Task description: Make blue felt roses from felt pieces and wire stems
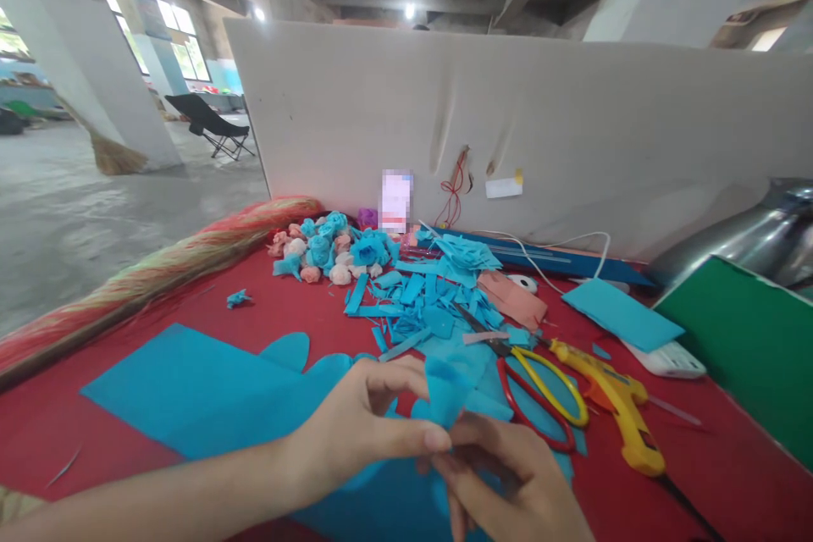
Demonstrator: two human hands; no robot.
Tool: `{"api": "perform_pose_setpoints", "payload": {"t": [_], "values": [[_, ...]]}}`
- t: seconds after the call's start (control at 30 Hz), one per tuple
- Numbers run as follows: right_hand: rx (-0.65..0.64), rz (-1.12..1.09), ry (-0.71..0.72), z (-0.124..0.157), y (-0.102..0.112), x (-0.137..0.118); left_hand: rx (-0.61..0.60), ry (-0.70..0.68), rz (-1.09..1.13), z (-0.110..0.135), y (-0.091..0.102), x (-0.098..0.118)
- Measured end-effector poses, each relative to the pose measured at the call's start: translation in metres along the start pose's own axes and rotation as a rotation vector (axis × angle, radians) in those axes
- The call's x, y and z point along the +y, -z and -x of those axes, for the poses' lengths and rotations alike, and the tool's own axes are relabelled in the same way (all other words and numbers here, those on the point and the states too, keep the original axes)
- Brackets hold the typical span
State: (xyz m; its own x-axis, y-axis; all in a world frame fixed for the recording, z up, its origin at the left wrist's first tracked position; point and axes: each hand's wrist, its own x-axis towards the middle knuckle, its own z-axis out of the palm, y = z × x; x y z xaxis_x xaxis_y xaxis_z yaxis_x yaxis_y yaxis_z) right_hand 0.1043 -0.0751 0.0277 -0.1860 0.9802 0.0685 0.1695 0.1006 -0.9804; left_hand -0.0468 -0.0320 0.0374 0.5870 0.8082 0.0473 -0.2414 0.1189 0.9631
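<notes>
A small curled piece of blue crepe paper [446, 385] is pinched between both of my hands, low in the middle of the view. My left hand [374, 415] grips its lower edge with thumb and fingers. Touching it from the right, my right hand [501, 474] has its fingers closed at the base of the piece, partly hidden. Beneath the hands lie larger blue paper sheets [184, 389]. Scissors [539, 389] with one red and one yellow handle rest just right of my hands. Beyond them lies a yellow glue gun [610, 381].
Blue paper strips [419, 305] are heaped mid-table. Behind them sit blue, pink and white paper flowers [323, 246] and an upright phone [396, 201]. Folded blue paper [622, 312], a green board [749, 347] and a metal vessel [743, 229] stand right. A straw bundle [158, 271] borders the left edge.
</notes>
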Motion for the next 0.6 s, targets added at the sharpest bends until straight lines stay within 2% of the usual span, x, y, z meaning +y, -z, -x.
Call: {"api": "perform_pose_setpoints", "payload": {"t": [0.2,0.47,0.6], "values": [[0.032,0.065,0.047,-0.007,0.008,0.003,0.057,-0.046,-0.034,-0.001,-0.001,0.002],[-0.027,0.174,0.114,-0.012,0.012,0.006,0.135,-0.028,-0.085,-0.002,-0.001,0.0],[-0.023,0.296,0.173,-0.017,0.024,0.002,0.167,-0.049,-0.09,-0.003,0.002,0.002]]}}
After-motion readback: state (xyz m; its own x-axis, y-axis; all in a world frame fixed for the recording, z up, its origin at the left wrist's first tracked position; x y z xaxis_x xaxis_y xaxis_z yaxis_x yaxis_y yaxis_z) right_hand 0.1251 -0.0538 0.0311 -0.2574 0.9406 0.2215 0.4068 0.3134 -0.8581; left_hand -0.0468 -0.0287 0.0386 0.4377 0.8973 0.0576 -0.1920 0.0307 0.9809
